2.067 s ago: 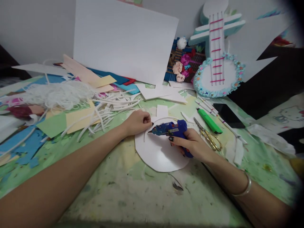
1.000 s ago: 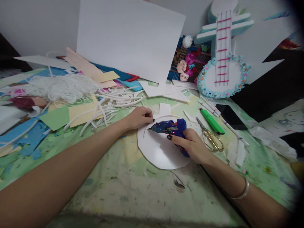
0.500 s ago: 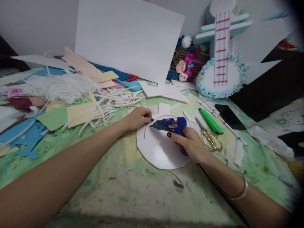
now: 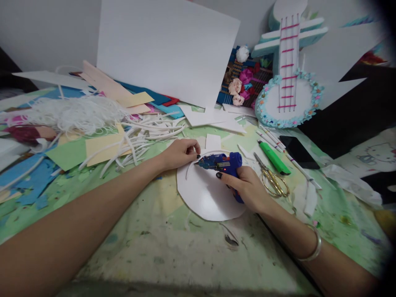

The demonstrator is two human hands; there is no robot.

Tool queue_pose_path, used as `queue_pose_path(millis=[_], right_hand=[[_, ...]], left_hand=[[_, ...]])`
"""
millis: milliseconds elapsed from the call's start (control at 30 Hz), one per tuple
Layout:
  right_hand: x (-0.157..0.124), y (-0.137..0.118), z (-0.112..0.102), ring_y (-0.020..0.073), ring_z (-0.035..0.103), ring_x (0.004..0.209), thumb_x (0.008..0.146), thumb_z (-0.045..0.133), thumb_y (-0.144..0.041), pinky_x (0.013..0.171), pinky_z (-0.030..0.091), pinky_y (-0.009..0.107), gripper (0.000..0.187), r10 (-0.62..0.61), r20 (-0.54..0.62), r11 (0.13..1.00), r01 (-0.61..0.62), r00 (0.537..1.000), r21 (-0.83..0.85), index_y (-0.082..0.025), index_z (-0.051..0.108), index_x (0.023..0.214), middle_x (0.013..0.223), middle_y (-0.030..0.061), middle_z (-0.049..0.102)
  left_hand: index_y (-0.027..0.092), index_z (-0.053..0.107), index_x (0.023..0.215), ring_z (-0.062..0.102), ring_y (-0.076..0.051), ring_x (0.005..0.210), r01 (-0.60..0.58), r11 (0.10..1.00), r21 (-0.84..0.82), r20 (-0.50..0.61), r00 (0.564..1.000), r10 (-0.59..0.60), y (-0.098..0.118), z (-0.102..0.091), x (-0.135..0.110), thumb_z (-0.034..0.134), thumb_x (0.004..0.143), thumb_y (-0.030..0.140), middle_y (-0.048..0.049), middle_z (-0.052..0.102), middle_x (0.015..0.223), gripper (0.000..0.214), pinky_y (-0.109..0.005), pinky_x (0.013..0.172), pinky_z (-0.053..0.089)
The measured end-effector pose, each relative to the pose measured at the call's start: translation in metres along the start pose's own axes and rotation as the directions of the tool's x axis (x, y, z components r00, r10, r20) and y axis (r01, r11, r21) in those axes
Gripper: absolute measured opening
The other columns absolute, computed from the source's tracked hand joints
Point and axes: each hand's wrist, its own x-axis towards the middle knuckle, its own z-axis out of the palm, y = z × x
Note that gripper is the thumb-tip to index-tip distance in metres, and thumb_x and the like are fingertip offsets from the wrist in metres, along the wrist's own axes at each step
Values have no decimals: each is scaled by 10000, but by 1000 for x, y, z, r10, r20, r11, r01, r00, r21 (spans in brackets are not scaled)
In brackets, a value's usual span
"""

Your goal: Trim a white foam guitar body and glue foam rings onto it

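Observation:
A round white board (image 4: 210,202) with a short tab at its far side lies flat on the table in front of me. A thin white foam strip (image 4: 188,172) curves along its far left edge, one end loose over the board. My left hand (image 4: 184,153) is closed at that edge, thumb and fingers pinching the strip. In my right hand (image 4: 247,185) is a blue hot glue gun (image 4: 224,162) with a small red light lit. Its nozzle points left and sits right by my left fingertips, at the strip. The exact contact is too small to tell.
White strips (image 4: 145,136) and coloured paper (image 4: 68,152) heap on the left. Gold-handled scissors (image 4: 274,181), a green cutter (image 4: 274,158) and a black phone (image 4: 298,152) lie right. Behind stand a large white board (image 4: 163,49) and a decorated model instrument (image 4: 286,82).
Almost nothing differs. Both hands, the glue gun and the strip keep their places over the board, apart from a very slight shift of the whole view.

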Motion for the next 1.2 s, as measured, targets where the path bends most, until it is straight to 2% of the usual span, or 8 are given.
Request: queue_pose_path(millis=[367, 1200], right_hand=[[-1, -1, 0, 92, 369, 483, 766, 520, -454, 460, 238, 239, 363, -71, -1, 995, 70, 998, -76, -166, 478, 548, 493, -18, 424], [6, -1, -4, 101, 386, 478, 744, 502, -491, 453, 221, 251, 387, -35, -76, 990, 24, 997, -139, -176, 450, 526, 490, -11, 440]], left_hand=[[149, 621, 793, 441, -92, 550, 9, 999, -54, -10, 1000, -9, -1, 1, 0, 532, 693, 190, 35, 500, 577, 140, -216, 542, 319], [148, 631, 775, 452, -93, 555, 2, 999, -43, -40, 999, -4, 0, 2, 0, 526, 676, 174, 32, 517, 576, 146, -214, 550, 326]])
